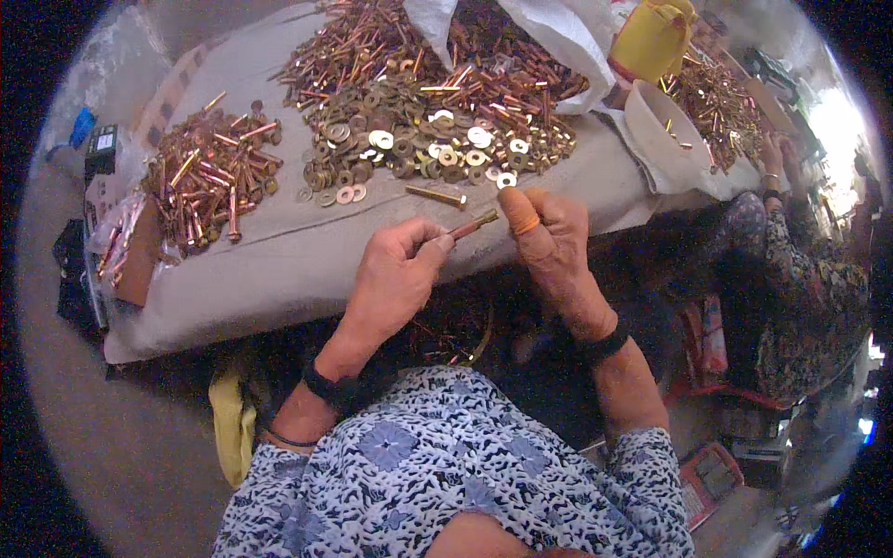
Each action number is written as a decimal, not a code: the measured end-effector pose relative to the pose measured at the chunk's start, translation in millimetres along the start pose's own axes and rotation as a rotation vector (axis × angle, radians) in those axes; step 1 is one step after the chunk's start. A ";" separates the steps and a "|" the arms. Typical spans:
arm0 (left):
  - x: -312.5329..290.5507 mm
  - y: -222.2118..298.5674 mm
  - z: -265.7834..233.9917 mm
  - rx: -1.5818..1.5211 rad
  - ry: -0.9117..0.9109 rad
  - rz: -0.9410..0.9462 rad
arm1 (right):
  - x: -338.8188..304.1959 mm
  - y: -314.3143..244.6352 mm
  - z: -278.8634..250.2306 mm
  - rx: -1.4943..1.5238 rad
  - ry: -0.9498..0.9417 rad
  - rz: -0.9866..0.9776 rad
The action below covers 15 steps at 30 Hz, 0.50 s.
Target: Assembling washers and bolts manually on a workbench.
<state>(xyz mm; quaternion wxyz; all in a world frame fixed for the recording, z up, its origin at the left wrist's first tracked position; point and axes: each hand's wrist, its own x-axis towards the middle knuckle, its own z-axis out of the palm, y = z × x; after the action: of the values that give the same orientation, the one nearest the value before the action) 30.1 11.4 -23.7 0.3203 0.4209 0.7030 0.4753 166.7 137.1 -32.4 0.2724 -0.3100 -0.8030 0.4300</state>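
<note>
My left hand [400, 265] is closed, pinching a copper-coloured anchor bolt [473, 226] between thumb and forefinger, its brassy end toward my right hand. My right hand [553, 237] has its fingers curled in, with an orange wrap around one digit. Its foremost tip meets the near edge of a shiny washer [506, 179]; whether it grips the washer is unclear. Another long bolt [435, 196] lies loose on the cloth just beyond my hands. Behind that spreads a heap of brass-coloured washers [377, 121].
A large bolt pile [344, 56] stands behind the washers, beside a white sack [558, 42]. Another bolt pile [219, 177] lies left, near a cardboard box [139, 251]. At right are a yellow container [653, 39], a white tub [656, 121] and another person's hands [777, 153] by more bolts.
</note>
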 end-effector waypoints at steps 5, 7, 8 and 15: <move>1.6 7.1 4.6 -0.092 -0.014 -0.052 | 4.2 -3.8 20.6 0.786 0.049 -0.166; 2.4 6.4 8.2 -0.088 -0.004 -0.018 | 2.9 -11.3 23.5 0.988 -0.028 -0.192; 3.1 7.6 9.1 -0.115 0.028 -0.061 | 1.7 -14.4 23.4 1.036 -0.056 -0.183; 11.9 8.1 -4.2 -0.520 0.154 -0.191 | -15.9 -33.3 8.9 1.098 -0.208 -0.210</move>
<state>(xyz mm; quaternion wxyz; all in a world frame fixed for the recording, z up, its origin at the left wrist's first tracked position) 23.6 21.9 -15.3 0.4065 0.2191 0.6161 0.6381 162.2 106.2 -10.8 0.3546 0.0025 -0.5109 0.7831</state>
